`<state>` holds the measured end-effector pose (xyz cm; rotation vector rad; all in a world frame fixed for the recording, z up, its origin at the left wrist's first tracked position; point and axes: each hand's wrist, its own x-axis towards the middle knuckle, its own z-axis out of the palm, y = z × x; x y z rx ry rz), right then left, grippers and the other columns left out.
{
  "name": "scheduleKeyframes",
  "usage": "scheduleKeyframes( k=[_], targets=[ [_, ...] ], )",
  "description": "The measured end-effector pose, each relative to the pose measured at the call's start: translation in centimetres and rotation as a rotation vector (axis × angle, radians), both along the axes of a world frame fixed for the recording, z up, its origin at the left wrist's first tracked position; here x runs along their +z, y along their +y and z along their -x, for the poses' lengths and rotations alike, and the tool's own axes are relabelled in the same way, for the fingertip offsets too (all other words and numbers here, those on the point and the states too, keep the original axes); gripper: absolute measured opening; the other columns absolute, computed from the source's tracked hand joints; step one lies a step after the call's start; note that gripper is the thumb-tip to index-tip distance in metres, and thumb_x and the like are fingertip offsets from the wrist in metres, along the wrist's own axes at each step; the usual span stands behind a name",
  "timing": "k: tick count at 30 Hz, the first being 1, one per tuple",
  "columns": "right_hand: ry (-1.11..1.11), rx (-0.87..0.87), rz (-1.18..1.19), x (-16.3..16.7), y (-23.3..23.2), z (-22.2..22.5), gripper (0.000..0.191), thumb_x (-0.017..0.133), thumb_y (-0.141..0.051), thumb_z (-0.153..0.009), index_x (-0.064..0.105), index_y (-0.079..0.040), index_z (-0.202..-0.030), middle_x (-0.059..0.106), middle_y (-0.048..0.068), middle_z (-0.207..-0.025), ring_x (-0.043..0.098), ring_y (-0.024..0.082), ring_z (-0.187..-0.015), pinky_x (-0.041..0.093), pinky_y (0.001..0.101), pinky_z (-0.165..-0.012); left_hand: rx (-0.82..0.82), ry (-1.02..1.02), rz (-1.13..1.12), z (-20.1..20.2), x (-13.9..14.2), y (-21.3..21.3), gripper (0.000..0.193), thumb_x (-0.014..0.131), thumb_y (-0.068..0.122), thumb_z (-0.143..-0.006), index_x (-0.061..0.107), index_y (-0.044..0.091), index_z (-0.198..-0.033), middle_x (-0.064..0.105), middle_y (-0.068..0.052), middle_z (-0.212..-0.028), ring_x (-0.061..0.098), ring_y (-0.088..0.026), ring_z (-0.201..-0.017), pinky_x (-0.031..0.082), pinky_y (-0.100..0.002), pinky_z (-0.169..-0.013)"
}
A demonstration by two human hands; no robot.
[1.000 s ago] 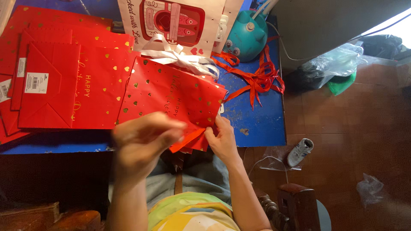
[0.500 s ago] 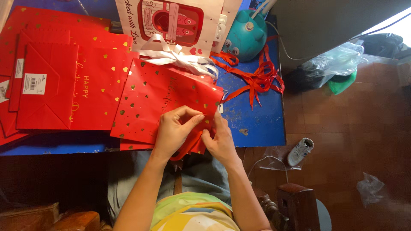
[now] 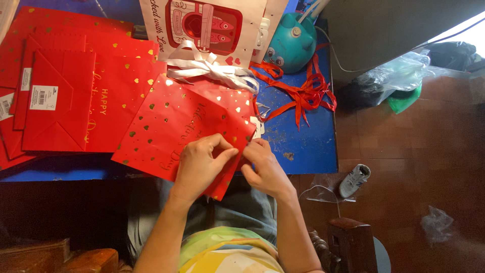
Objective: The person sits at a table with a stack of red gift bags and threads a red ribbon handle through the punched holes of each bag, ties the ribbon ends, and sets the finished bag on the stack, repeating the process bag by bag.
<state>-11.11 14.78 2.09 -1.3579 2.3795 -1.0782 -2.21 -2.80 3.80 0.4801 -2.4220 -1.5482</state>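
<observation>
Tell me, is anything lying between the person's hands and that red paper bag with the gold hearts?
Nothing visible does. The left hand and the right hand both rest directly on the red gift bag at its right edge. The white ribbon and the red ribbons lie farther back on the blue table.

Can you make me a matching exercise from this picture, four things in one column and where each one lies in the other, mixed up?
Things:
1. red bag
2. white ribbon
3. red ribbons
4. shoe

Places:
A. on the floor, right of the table
B. loose on the blue table, near its right edge
C. under both hands, left hand and right hand
D. just beyond the red bag's far edge

Pairs: 1-C, 2-D, 3-B, 4-A
</observation>
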Motion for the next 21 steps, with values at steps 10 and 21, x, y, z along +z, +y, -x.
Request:
scheduleKeyframes(
  k=[10, 21],
  targets=[
    [-0.063, -0.179, 0.123, -0.3, -1.0, -0.2, 0.010, 0.069, -0.003, -0.084, 0.063, -0.001, -0.091, 0.063, 0.014, -0.084, 0.062, 0.035, -0.087, 0.049, 0.0396, -0.082, -0.074, -0.043, -0.232, 0.2, -3.1, -1.0, 0.018, 0.077, 0.021, -0.085, 0.072, 0.004, -0.089, 0.077, -0.007, -0.080, 0.072, -0.015, -0.071, 0.055, -0.031, -0.068],
    [0.010, -0.266, 0.135, -3.0, -1.7, 0.1, 0.012, 0.066, 0.003, -0.080, 0.055, 0.001, -0.084, 0.058, 0.017, -0.082, 0.059, 0.037, -0.086, 0.047, 0.0414, -0.080, -0.002, -0.177, -0.022, 1.1, -2.7, 0.1, 0.040, 0.083, 0.040, -0.079, 0.066, 0.006, -0.091, 0.075, -0.006, -0.083, 0.071, -0.024, -0.070, 0.055, -0.036, -0.067]
  ],
)
